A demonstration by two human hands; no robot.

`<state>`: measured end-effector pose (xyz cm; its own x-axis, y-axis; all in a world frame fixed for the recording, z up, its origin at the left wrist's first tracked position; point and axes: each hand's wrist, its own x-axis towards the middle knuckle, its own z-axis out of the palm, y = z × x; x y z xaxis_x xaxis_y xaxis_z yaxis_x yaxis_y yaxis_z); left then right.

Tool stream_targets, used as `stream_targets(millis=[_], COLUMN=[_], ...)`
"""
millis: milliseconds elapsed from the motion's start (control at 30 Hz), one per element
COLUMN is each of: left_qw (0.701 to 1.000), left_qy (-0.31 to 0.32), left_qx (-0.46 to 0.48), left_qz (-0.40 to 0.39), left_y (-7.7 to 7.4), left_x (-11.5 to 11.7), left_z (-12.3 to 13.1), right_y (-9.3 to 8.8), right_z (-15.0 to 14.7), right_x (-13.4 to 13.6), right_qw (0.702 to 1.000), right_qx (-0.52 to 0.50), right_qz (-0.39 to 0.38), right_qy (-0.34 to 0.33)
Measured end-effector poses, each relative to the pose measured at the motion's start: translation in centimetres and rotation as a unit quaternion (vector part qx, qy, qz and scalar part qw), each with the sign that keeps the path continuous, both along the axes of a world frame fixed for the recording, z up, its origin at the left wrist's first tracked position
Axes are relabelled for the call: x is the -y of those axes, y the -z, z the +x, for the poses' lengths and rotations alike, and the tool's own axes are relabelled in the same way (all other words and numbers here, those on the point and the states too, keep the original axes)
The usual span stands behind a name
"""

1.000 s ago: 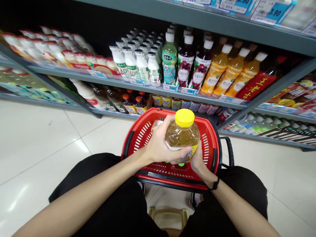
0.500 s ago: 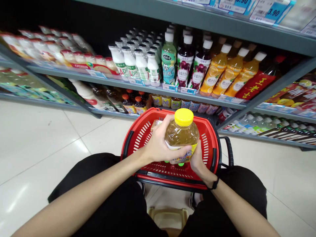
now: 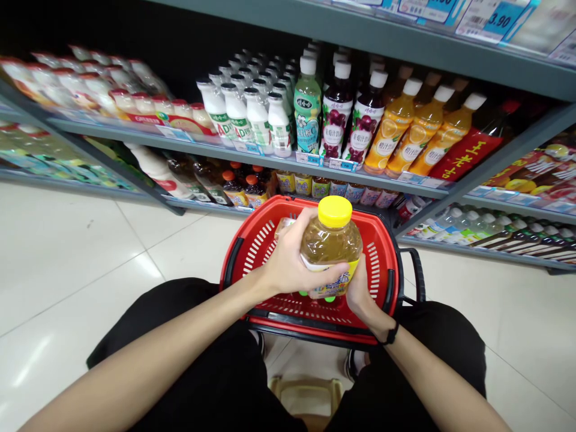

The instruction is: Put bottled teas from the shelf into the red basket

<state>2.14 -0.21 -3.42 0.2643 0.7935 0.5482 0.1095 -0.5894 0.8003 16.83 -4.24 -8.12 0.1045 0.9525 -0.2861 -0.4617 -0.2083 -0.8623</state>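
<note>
A clear bottle of amber drink [image 3: 332, 245] with a yellow cap and a yellow label is held over the red shopping basket [image 3: 252, 240]. My left hand [image 3: 294, 258] wraps round its left side, the thumb lying across the front of the label. On the other side, my right hand [image 3: 360, 291] is closed against the lower right of the bottle; its fingers are mostly hidden behind it. Under the bottle, green caps [image 3: 330, 299] show in the basket, and a small wrapped item lies partly behind my left hand.
Ahead stands a grey shelf [image 3: 279, 162] with white milk-drink bottles [image 3: 258, 120], grape juice bottles [image 3: 337, 111] and orange juice bottles [image 3: 393, 129]. Smaller bottles fill the low shelf behind the basket. The basket's black handle [image 3: 418, 276] sticks out at right. A stool [image 3: 306, 387] is below me.
</note>
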Motion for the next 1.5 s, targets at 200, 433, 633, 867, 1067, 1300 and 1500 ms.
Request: stream_targets(millis=[200, 433, 633, 867, 1067, 1300, 1500], left_qw=[1.0, 1.0, 1.0, 1.0, 1.0, 0.99, 0.995], left_qy=[0.018, 0.007, 0.014, 0.019, 0.002, 0.013, 0.002], left_qx=[0.01, 0.007, 0.01, 0.01, 0.008, 0.055, 0.04], left_qz=[-0.016, -0.015, -0.021, -0.016, 0.018, 0.129, 0.092], left_y=[0.07, -0.25, -0.09, 0.07, 0.25, -0.36, -0.14], left_x=[0.02, 0.1, 0.09, -0.01, -0.1, 0.04, 0.27], left_z=[0.04, 0.09, 0.09, 0.02, 0.12, 0.47, 0.38], right_y=[-0.47, -0.64, -0.64, -0.35, 0.28, -0.18, 0.28], right_z=[-0.18, -0.22, -0.2, -0.23, 0.0, 0.67, 0.69], right_x=[-0.15, -0.08, -0.07, -0.04, 0.26, 0.67, 0.8], right_qw=[0.999, 0.999, 0.999, 1.0, 0.999, 0.992, 0.991], right_qx=[0.03, 0.025, 0.012, 0.001, 0.027, 0.066, 0.074], right_qz=[0.004, -0.028, -0.03, -0.022, -0.001, 0.102, 0.1], right_qy=[0.021, 0.003, 0.003, 0.002, 0.047, 0.032, 0.043])
